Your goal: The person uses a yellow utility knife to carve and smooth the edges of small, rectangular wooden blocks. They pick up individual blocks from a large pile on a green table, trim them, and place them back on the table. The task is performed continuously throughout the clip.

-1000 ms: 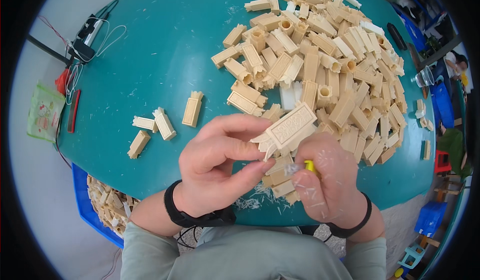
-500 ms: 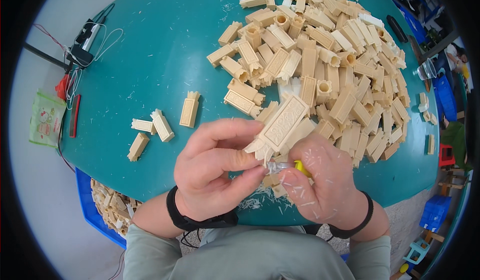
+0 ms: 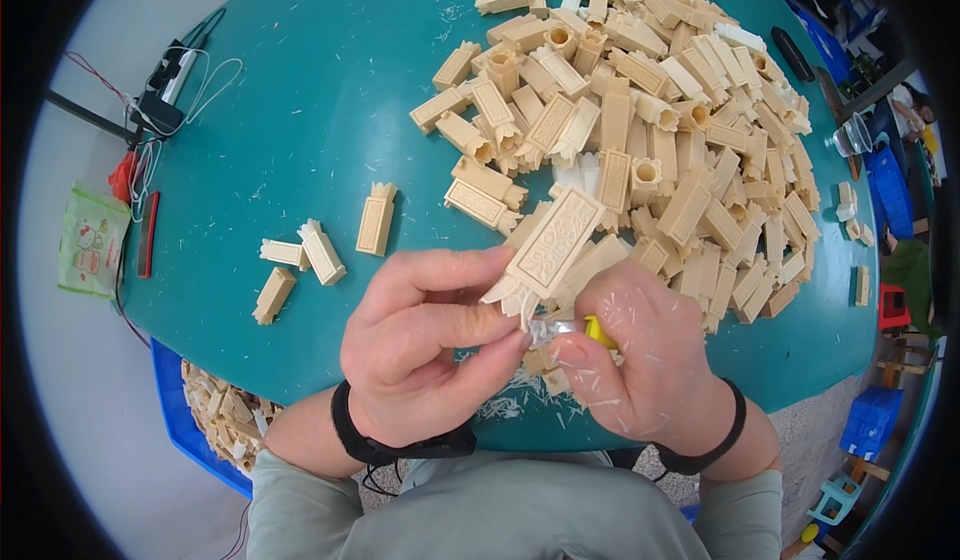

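My left hand (image 3: 425, 335) is closed on a beige carved plastic piece (image 3: 548, 250), a rectangular block with a relief pattern and a jagged, petal-like end. That jagged end points down toward me. In my right hand (image 3: 640, 355) is a yellow-handled trimming knife (image 3: 600, 332), its metal part (image 3: 552, 332) against the jagged end beside my left fingertips. The fingers wrap round the handle, so most of it is hidden. Pale shavings cling to my right thumb and the back of that hand. More shavings (image 3: 515, 397) lie on the table under both hands.
A big heap of similar beige pieces (image 3: 615, 125) covers the green table (image 3: 290, 110) ahead and to the right. Several loose pieces (image 3: 320, 252) lie at left. Below the left edge stands a blue bin (image 3: 175, 410) of pieces. A power strip (image 3: 170, 85) with cables sits far left.
The carved piece has shifted slightly left and down and tipped a little more upright. Both hands keep their grip, and the knife stays at the jagged end.
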